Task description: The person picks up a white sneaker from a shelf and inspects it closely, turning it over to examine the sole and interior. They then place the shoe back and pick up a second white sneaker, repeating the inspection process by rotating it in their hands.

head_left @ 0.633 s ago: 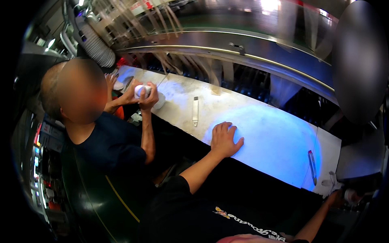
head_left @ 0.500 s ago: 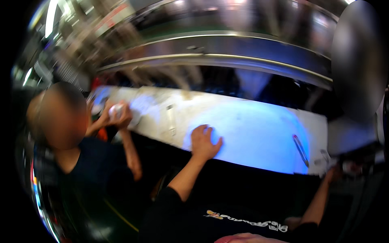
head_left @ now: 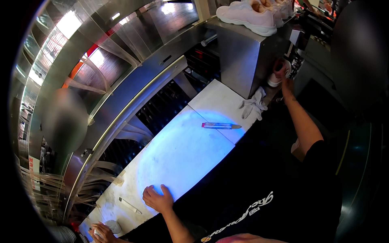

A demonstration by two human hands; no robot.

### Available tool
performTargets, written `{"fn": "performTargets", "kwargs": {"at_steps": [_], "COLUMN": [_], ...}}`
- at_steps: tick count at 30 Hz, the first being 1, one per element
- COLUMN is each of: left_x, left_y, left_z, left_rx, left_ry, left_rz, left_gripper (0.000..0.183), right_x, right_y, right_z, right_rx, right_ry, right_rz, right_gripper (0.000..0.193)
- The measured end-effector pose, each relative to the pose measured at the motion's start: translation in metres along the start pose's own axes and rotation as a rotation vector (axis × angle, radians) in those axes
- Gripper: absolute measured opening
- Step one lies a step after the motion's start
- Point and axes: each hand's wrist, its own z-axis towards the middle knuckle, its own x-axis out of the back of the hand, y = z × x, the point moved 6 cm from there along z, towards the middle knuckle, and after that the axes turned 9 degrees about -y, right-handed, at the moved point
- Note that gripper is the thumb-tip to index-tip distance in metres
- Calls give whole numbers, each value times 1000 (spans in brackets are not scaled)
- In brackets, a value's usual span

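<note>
My left hand (head_left: 159, 198) rests on the white worktop (head_left: 182, 150), fingers spread, holding nothing. Blue light falls over the surface beside it. At the right, my right arm stretches outward, and its hand (head_left: 287, 84) has hold of a pale shoe (head_left: 276, 82) beside a metal box; some of its fingers are hidden. A slim tool with a pink end and a grey tip (head_left: 221, 126) lies across the blue patch. Whitish gloves (head_left: 254, 106) lie at the worktop's right end.
Several pale shoes (head_left: 247, 18) stand on the metal box (head_left: 239, 56). Along the far side runs a metal machine rail (head_left: 125, 113) with clear strip curtains. A co-worker's hands (head_left: 103, 233) hold something white at lower left, near another slim tool (head_left: 129, 205).
The view has swung to the right, bringing the metal box, shoes and gloves into clear sight. My left hand stays on the worktop; my right arm still reaches rightward.
</note>
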Motion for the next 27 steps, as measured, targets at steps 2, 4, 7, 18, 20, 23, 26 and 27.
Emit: {"fn": "performTargets", "kwargs": {"at_steps": [2,4,7,18,20,23,26,27], "left_x": [3,7,-2,2,-2,-2,7,-2], "left_y": [-4,-10,-3,-8,-3,-9,-14,-3], "left_z": [0,0,1,0,1,0,-4,1], "left_rx": [7,-8,-9,-2,-15,7,37,-1], "left_ry": [7,19,-10,17,1,-1,9,-3], "left_rz": [13,29,0,11,6,22,32,12], "left_gripper": [47,46,45,44,44,45,45,45], "right_x": [-5,-17,-20,-17,-13,-5,26,68], "right_y": [-14,-46,-7,-29,-12,-21,-94,-113], "right_z": [5,-11,34,6,20,38,64,77], "right_rx": [-24,-48,1,-57,-14,75,380,478], "right_ry": [29,-114,-4,-151,-91,-17,261,340], "right_rz": [89,206,-79,153,-30,-108,-308,-390], "right_gripper": [75,74,74,53,53,58,62,65]}}
